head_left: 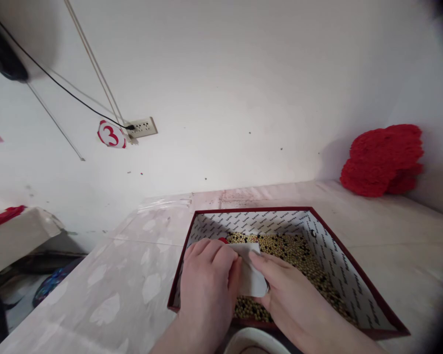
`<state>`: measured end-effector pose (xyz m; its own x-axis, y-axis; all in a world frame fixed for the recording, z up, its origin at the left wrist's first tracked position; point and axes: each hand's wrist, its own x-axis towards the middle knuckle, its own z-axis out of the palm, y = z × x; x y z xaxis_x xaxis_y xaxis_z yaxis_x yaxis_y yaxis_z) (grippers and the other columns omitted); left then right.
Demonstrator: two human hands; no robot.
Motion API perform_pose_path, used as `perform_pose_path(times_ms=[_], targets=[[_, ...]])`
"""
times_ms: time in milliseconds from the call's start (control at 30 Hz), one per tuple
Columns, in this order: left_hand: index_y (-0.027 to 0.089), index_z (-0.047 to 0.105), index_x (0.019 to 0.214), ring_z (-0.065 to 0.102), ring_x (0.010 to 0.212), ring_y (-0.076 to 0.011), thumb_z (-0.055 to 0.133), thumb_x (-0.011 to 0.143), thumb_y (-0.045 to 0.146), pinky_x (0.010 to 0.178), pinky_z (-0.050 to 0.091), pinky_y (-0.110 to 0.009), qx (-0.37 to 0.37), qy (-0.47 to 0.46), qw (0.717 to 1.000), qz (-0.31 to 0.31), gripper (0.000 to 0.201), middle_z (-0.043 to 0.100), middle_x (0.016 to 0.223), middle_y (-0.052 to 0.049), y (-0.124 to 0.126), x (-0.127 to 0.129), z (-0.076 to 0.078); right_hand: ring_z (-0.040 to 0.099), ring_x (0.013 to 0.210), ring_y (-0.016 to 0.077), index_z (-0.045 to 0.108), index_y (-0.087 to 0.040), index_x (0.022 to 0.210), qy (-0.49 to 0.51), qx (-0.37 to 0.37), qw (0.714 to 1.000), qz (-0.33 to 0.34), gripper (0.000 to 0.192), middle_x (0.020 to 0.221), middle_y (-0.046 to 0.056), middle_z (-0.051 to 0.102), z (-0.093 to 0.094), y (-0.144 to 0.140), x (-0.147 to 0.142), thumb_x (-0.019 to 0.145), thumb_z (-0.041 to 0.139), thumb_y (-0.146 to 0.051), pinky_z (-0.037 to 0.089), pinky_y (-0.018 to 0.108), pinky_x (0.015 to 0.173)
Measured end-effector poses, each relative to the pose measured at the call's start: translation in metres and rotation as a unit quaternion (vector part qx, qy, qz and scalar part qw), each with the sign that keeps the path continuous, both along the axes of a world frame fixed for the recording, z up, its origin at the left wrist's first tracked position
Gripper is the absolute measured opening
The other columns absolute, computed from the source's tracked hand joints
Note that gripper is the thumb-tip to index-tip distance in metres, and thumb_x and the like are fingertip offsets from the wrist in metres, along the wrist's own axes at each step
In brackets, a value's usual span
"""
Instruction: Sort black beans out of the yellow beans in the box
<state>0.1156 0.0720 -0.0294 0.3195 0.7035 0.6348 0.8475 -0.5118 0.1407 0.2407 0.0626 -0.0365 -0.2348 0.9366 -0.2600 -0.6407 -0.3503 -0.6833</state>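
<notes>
At nine o'clock a red strip (pixel 3 216) lies on a pale ledge (pixel 18 236), with dark clutter on the floor below it. Up at eleven o'clock, a red numeral 3 sticker (pixel 111 133) sits just beside a wall socket (pixel 143 127) on the white wall (pixel 221 88); a black cable (pixel 59 83) runs from the socket up toward the top left corner.

The table (pixel 107 290) is covered in a pale sheet with faint leaf shapes, spreading from seven o'clock across to three o'clock. On it at the centre stands a red-rimmed box (pixel 325 246) with printed lining, holding a bed of yellow beans (pixel 291 250) mixed with dark ones.

Inside the box at six o'clock, the left hand (pixel 206 285) curls its fingers onto a white paper piece (pixel 251 275), and the right hand (pixel 291 295) pinches the same piece from the other side; both hands touch it above the beans. A white bowl rim (pixel 254 339) shows just below the wrists.

At two o'clock a red fluffy cushion (pixel 384 160) leans against the wall on the table's far corner.
</notes>
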Motion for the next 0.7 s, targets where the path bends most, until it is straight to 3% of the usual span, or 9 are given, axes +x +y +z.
perform_pose_path(times_ms=[167, 367, 500, 700], targets=[[0.018, 0.053, 0.065, 0.05, 0.07, -0.0181, 0.049, 0.085, 0.015, 0.067, 0.038, -0.035, 0.006, 0.018, 0.998, -0.052, 0.02, 0.058, 0.069, -0.001, -0.0018, 0.0016, -0.0009, 0.049, 0.069, 0.0145, 0.066, -0.02, 0.064, 0.002, 0.016, 1.0, -0.027, 0.018, 0.07, 0.0, 0.064, -0.0016, 0.0014, -0.0012, 0.06, 0.076, -0.034, 0.038, 0.028, 0.063], [0.018, 0.055, 0.065, 0.05, 0.07, -0.0185, 0.051, 0.085, 0.016, 0.067, 0.038, -0.035, 0.004, 0.012, 1.0, 0.001, 0.02, 0.057, 0.069, -0.002, 0.001, -0.0036, 0.0009, 0.052, 0.071, 0.0167, 0.068, -0.022, 0.076, -0.007, -0.001, 1.0, 0.002, 0.018, 0.071, 0.0, 0.065, -0.0015, 0.002, -0.0006, 0.067, 0.071, -0.037, 0.037, 0.029, 0.06], [0.018, 0.053, 0.065, 0.05, 0.07, -0.0178, 0.051, 0.085, 0.015, 0.068, 0.039, -0.035, 0.003, 0.027, 0.998, -0.053, 0.02, 0.058, 0.069, -0.001, -0.0005, -0.0003, -0.0009, 0.05, 0.07, 0.0148, 0.066, -0.02, 0.067, 0.006, 0.026, 0.999, -0.033, 0.015, 0.073, 0.001, 0.066, -0.0036, 0.0029, -0.0002, 0.065, 0.073, -0.033, 0.039, 0.029, 0.065], [0.019, 0.055, 0.065, 0.05, 0.071, -0.0194, 0.054, 0.082, 0.015, 0.068, 0.038, -0.036, -0.003, 0.035, 0.999, 0.005, 0.017, 0.058, 0.07, -0.001, 0.0014, -0.0022, -0.0027, 0.053, 0.071, 0.0168, 0.068, -0.021, 0.08, 0.006, 0.015, 1.0, -0.02, 0.014, 0.075, 0.002, 0.066, -0.0072, 0.0063, -0.0003, 0.074, 0.066, -0.034, 0.04, 0.03, 0.062]])
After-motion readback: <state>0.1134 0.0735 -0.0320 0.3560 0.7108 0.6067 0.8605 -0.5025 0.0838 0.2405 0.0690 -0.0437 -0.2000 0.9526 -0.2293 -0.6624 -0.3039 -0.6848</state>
